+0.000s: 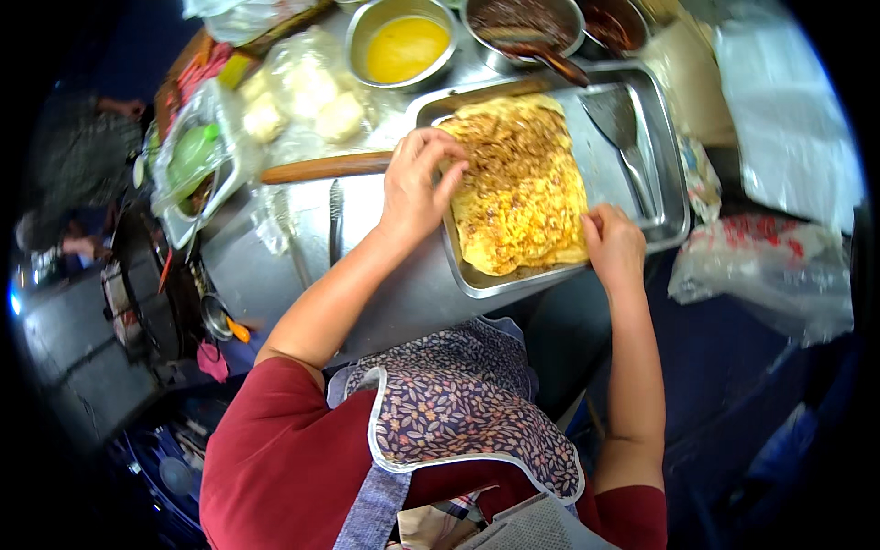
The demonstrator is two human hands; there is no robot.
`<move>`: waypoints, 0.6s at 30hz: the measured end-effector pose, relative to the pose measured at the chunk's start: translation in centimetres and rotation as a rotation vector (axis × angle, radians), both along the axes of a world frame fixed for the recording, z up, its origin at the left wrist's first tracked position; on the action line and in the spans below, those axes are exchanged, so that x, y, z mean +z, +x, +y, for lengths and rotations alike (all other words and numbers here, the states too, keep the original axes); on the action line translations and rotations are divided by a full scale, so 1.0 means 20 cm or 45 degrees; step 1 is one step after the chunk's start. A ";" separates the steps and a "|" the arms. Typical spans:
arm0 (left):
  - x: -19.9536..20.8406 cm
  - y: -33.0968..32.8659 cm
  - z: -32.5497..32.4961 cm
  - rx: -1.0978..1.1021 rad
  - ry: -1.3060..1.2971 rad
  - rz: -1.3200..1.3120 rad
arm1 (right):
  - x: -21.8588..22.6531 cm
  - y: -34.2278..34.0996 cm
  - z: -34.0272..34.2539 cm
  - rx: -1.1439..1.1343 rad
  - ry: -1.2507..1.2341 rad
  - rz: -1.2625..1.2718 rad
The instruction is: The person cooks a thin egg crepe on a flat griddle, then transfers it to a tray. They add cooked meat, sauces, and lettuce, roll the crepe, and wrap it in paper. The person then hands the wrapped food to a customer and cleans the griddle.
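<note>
A folded yellow flatbread or egg pancake [527, 225] lies in a rectangular metal tray [477, 286]. Its far part carries a brown shredded filling [513, 137], and the near part shows bright yellow egg. At the left edge of the filling is my left hand [417, 183], fingers bent and thumb tip close to them; whatever they pinch is too small to make out. My right hand [616, 243] pinches the flatbread's near right edge. A metal spatula [619, 124] rests in the tray's right side.
Bowls of yellow liquid [408, 50] and dark sauce [527, 23] stand behind the tray. To the left lie a wooden rolling pin [321, 169], tongs [336, 220] and bagged dough balls [316, 87]. Plastic bags [779, 266] hang at right. Another person's hand [87, 247] shows far left.
</note>
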State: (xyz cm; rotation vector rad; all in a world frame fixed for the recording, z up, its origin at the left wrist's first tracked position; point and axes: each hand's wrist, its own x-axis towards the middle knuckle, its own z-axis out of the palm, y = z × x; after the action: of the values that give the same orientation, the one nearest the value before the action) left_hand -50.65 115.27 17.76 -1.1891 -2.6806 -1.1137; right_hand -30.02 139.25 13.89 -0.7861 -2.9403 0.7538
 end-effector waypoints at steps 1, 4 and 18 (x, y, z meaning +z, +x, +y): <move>0.03 -0.08 -0.02 0.045 0.038 0.004 | 0.03 0.01 -0.02 -0.028 -0.075 0.009; 0.10 -0.33 -0.06 0.288 0.141 0.024 | 0.11 0.00 0.01 -0.099 -0.303 0.119; 0.04 -1.50 0.16 0.657 -0.492 0.002 | 0.39 -0.34 -0.13 0.135 -0.688 0.322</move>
State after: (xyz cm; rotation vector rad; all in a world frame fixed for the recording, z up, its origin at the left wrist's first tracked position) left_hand -80.57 118.50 18.50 -0.4452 -3.0203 -0.5385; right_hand -36.81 136.55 21.70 -0.4939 -2.5852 1.5628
